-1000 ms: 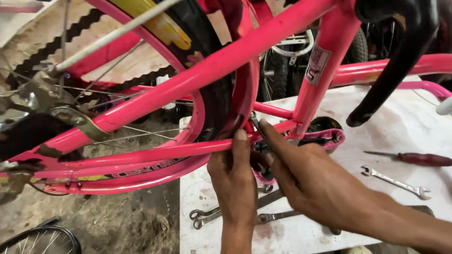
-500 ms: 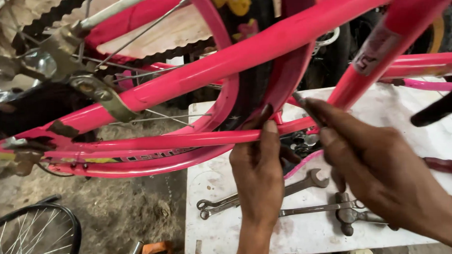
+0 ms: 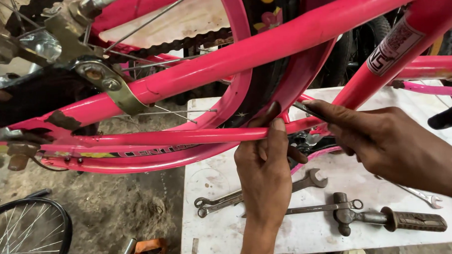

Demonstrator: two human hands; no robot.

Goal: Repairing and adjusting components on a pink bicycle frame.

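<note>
A pink bicycle frame (image 3: 303, 32) lies across the view above a white table (image 3: 210, 234). My left hand (image 3: 263, 166) reaches up from below and pinches the lower pink stay (image 3: 175, 138) near the crank area, thumb and fingers closed on the tube. My right hand (image 3: 384, 140) comes from the right and holds a thin dark metal tool (image 3: 306, 110), its tip pointed at the joint where the stay meets the frame. The crank parts behind my fingers are mostly hidden.
On the table lie open-ended spanners (image 3: 224, 200), a long wrench (image 3: 316, 208), a hammer with a ribbed grip (image 3: 392, 218) and a small spanner (image 3: 422, 197). A spoked wheel (image 3: 22, 237) rests on the dirt floor at the lower left. The rear wheel and chain (image 3: 181, 42) sit above.
The view has shifted closer and lower along the frame. Both hands stay at the joint; my left hand has slid onto the lower stay, and the right still holds the thin tool.
</note>
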